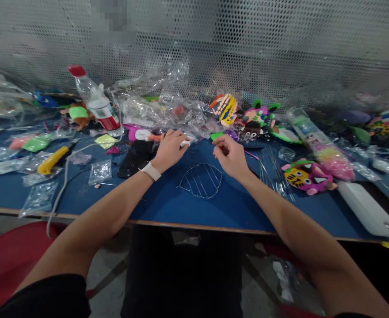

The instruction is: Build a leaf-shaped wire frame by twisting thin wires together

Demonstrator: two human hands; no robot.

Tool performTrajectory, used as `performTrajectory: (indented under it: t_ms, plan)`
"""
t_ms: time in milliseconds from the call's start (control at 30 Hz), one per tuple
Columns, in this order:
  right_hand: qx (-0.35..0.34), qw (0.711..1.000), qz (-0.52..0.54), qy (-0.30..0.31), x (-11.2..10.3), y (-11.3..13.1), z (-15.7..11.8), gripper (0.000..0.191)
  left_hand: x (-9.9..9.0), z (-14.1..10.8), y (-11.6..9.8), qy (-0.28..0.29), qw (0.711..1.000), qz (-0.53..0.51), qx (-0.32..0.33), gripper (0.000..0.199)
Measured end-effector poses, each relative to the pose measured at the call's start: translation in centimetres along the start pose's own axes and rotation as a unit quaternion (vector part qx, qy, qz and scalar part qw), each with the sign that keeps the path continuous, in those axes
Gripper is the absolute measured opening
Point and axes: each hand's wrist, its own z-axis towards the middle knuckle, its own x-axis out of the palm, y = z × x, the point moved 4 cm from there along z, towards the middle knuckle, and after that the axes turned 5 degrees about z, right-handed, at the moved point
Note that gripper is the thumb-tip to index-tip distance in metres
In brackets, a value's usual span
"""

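Note:
A leaf-shaped wire frame (201,195) with several cross wires lies flat on the blue table between my forearms. Beyond its left end, my left hand (169,150) is closed around a small white lump (184,143), which shows between thumb and forefinger; it looks soft, like modelling clay. My right hand (231,157) is above the right side of the frame with its fingers curled together. Whatever is in that pinch, if anything, is hidden. Just behind its fingertips is a bright green piece (216,136). A black phone (135,160) lies beside my left wrist.
To the left are a yellow-handled cutter (53,160), clear packets (101,172), a white cable and a red-capped bottle (98,104). On the right lie loose wires (277,170), a colourful clay mask (309,176) and a white power bank (370,210). Plastic bags and clay figures line the back mesh.

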Motion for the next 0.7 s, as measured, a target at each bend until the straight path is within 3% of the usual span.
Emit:
performTrajectory:
  t_ms: [67,200,333,433,533,700]
  plan:
    - [0.001,1.000,-0.015,0.011,0.1,-0.2,-0.1,0.010,-0.1,-0.1,-0.8,0.027,0.999,-0.024,0.039,0.015]
    - [0.008,1.000,-0.002,0.018,0.0,-0.6,0.1,0.012,0.6,-0.9,-3.2,0.135,0.977,-0.085,0.143,0.013]
    - [-0.002,1.000,-0.012,0.013,-0.1,-0.7,0.1,0.013,1.4,-1.5,-4.2,0.158,0.970,-0.093,0.158,0.011]
    - [-0.003,1.000,-0.026,0.016,0.0,-0.6,0.0,0.013,1.7,-1.4,-3.9,0.144,0.974,-0.134,0.114,0.008]
    - [-0.012,0.999,-0.046,0.018,0.0,-0.2,-0.1,0.014,1.5,-1.0,-3.0,0.107,0.971,-0.212,0.029,0.006]
    - [-0.100,0.986,-0.136,0.018,-0.2,1.3,0.0,0.018,1.3,-0.7,-1.8,0.057,0.930,-0.352,-0.086,0.009]
